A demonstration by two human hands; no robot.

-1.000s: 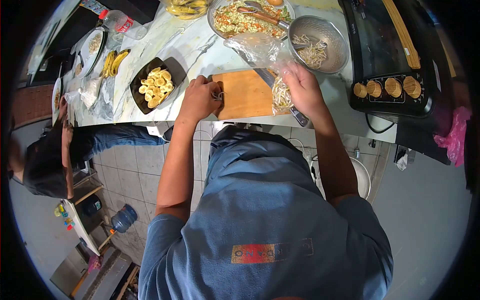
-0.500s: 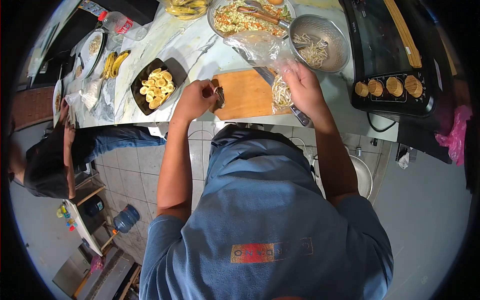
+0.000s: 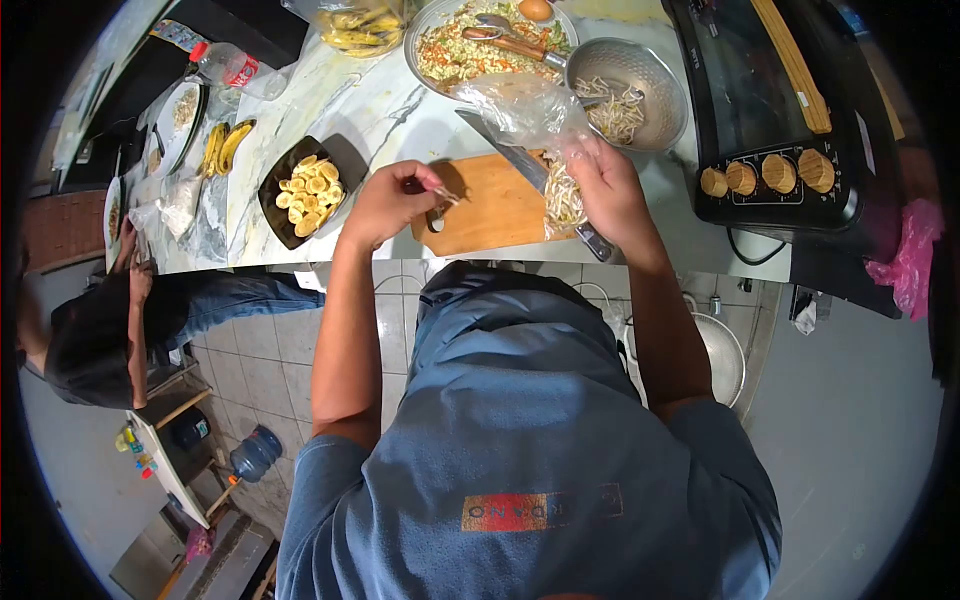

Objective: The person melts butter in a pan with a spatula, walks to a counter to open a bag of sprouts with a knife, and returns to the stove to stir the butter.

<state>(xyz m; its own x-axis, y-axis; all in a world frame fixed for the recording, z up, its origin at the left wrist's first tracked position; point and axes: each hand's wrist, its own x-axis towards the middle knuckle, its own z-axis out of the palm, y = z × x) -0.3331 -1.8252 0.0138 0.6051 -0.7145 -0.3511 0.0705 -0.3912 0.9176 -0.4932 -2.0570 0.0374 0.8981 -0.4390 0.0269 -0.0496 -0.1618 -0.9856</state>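
My right hand is closed on the gathered neck of a clear plastic bag. Bean sprouts lie beneath that hand, at the right end of the wooden cutting board. Above the board's left end, my left hand pinches a thin pale strand that looks like a bean sprout. A knife lies slantwise over the board, its dark handle beside my right wrist. More sprouts sit in a metal bowl just beyond my right hand.
A tray of chopped vegetables, with an egg and a wooden-handled utensil, is at the back. Left are a dark bowl of banana slices, bananas and a bottle. A black appliance stands right. Another person works far left.
My left hand has shifted slightly right over the board, and its fingertips now show the thin strand. My right hand stays on the bag. The view has shifted a little.
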